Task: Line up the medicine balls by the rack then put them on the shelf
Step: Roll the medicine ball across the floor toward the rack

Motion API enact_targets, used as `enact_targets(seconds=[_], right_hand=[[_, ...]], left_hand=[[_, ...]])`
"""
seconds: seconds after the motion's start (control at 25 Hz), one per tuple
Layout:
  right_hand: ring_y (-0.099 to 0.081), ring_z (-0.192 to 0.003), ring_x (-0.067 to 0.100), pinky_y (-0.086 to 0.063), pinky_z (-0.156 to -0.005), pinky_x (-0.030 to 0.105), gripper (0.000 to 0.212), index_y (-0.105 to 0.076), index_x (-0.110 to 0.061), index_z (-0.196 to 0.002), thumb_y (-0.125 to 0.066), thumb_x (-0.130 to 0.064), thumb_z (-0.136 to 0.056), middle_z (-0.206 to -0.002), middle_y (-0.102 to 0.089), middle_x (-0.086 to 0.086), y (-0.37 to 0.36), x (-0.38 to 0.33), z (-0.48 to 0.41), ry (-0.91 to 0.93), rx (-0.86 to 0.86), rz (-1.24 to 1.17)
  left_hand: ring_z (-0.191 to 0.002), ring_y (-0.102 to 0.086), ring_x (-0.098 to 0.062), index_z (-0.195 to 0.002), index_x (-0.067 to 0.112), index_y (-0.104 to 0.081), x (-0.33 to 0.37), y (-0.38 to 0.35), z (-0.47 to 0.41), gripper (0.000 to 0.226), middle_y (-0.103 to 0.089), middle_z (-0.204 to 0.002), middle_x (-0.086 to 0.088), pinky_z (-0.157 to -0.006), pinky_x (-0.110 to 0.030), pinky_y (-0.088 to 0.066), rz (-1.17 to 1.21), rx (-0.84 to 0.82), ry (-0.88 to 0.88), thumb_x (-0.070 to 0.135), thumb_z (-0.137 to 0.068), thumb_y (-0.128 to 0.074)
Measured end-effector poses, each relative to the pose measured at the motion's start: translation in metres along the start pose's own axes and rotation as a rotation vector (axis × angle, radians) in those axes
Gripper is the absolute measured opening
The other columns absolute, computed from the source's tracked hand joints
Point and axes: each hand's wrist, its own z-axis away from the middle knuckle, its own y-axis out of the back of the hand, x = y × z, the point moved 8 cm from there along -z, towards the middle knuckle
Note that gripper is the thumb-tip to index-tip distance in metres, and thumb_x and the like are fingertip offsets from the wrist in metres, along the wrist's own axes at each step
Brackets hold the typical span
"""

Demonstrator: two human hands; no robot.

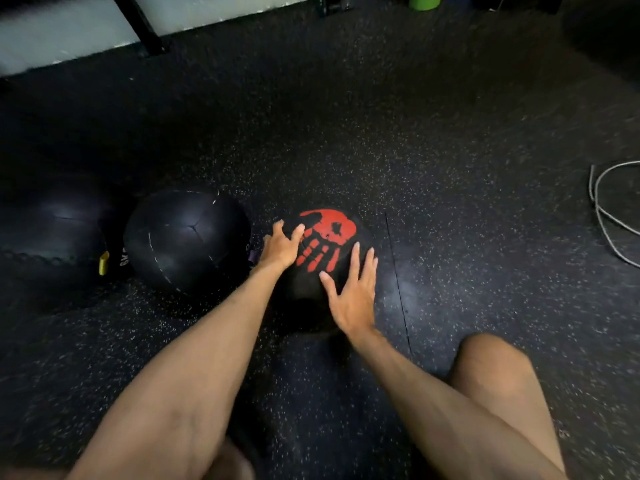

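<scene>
Two black balls [187, 240] already sit side by side on the floor [450, 168]; the ball with the red print [322, 271] rests just right of them. Left hand [282, 245] and right hand [353, 292], fingers spread, press its sides. Shelving remains undone.

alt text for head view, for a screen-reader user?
The left hand and right hand, fingers spread, rest on a round black medicine ball with a red skull-and-handprint logo on a dark speckled rubber floor. Two black stitched medicine balls sit to its left.
</scene>
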Motion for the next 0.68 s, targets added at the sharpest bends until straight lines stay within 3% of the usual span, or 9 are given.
enact_targets(seconds=[0.08, 0.2, 0.32, 0.4, 0.52, 0.68], right_hand=[[0.013, -0.155, 0.026, -0.002, -0.123, 0.049, 0.086, 0.005, -0.033, -0.161, -0.042, -0.066, -0.096, -0.169, 0.014, 0.004, -0.001, -0.008, -0.041, 0.01, -0.052, 0.01], [0.011, -0.156, 0.024, 0.002, -0.122, 0.054, 0.076, -0.002, -0.036, -0.161, -0.038, -0.063, -0.099, -0.17, 0.007, 0.001, 0.004, -0.024, -0.102, 0.009, -0.098, 0.009], [-0.001, -0.156, 0.024, -0.001, -0.125, 0.054, 0.065, -0.019, -0.039, -0.159, -0.036, -0.062, -0.101, -0.169, -0.009, 0.002, 0.004, -0.038, -0.167, -0.027, -0.074, 0.014], [-0.021, -0.152, 0.027, -0.015, -0.123, 0.053, 0.061, -0.037, -0.039, -0.153, -0.039, -0.065, -0.098, -0.164, -0.03, 0.005, 0.007, -0.038, -0.213, -0.094, -0.032, 0.021], [-0.046, -0.137, 0.032, -0.034, -0.115, 0.048, 0.064, -0.056, -0.035, -0.14, -0.042, -0.074, -0.091, -0.145, -0.057, 0.003, 0.014, -0.029, -0.278, -0.198, -0.023, -0.03], [-0.049, -0.135, 0.033, -0.036, -0.114, 0.046, 0.069, -0.053, -0.021, -0.142, -0.041, -0.069, -0.094, -0.141, -0.057, 0.012, 0.025, -0.032, -0.327, -0.249, 0.046, -0.015]], left_hand=[[-0.143, -0.033, -0.039, -0.15, 0.022, -0.034, 0.005, 0.009, -0.022, 0.066, -0.04, -0.15, -0.022, -0.117, -0.054, -0.026, -0.05, 0.067, 0.027, 0.062, -0.098, -0.039], [-0.154, -0.011, -0.028, -0.154, 0.027, -0.033, 0.019, 0.015, -0.049, 0.056, -0.028, -0.162, -0.012, -0.124, -0.051, -0.009, -0.049, 0.074, -0.209, 0.053, -0.104, -0.036], [-0.156, -0.001, -0.025, -0.157, 0.047, -0.015, 0.036, 0.018, -0.076, 0.065, -0.008, -0.167, -0.015, -0.126, -0.045, -0.005, -0.064, -0.125, -0.293, 0.062, -0.099, -0.041], [-0.155, 0.002, -0.03, -0.154, 0.054, -0.004, 0.045, 0.018, -0.103, 0.088, 0.0, -0.167, -0.018, -0.125, -0.047, -0.007, -0.143, -0.282, -0.239, 0.077, -0.084, -0.051], [-0.154, -0.01, -0.034, -0.153, 0.054, -0.004, 0.074, 0.021, -0.146, 0.125, -0.007, -0.166, -0.018, -0.124, -0.052, -0.015, -0.161, -0.357, -0.211, 0.102, -0.048, -0.051], [-0.149, -0.027, -0.034, -0.155, 0.04, -0.024, 0.127, 0.015, -0.215, 0.117, -0.026, -0.163, -0.014, -0.122, -0.051, -0.022, -0.13, -0.36, -0.197, 0.1, -0.055, -0.04]])
